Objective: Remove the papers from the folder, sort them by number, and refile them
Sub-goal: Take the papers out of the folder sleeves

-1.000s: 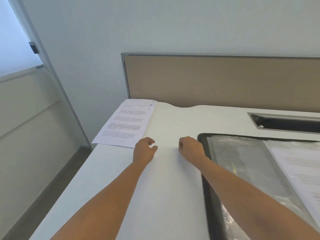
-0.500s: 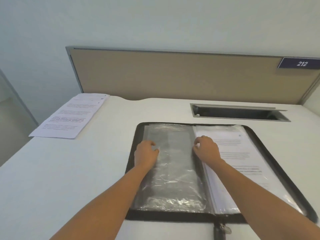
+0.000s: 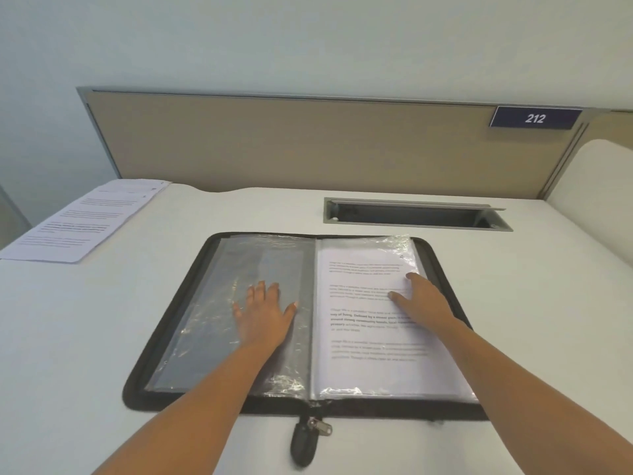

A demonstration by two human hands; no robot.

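Observation:
A black zip folder [image 3: 161, 341] lies open on the white desk in front of me. Its left page is an empty clear plastic sleeve [image 3: 209, 320]. My left hand [image 3: 263, 317] lies flat on that sleeve with fingers spread. The right page is a sleeve holding a printed paper [image 3: 363, 337] with several text paragraphs. My right hand [image 3: 424, 299] rests on the upper right part of that sheet, fingers extended toward its outer edge. A stack of loose printed papers [image 3: 82, 221] lies at the desk's far left corner.
A beige partition [image 3: 308, 145] with a blue "212" sign [image 3: 535, 118] stands behind the desk. A grey cable slot [image 3: 414, 216] is recessed just behind the folder. The zip pull [image 3: 308, 437] hangs off the folder's near edge. The desk's left edge runs close to the loose papers.
My view swung right from the loose papers to the folder. Both hands moved from the bare desk onto the folder's pages, and their curled fingers have straightened and spread.

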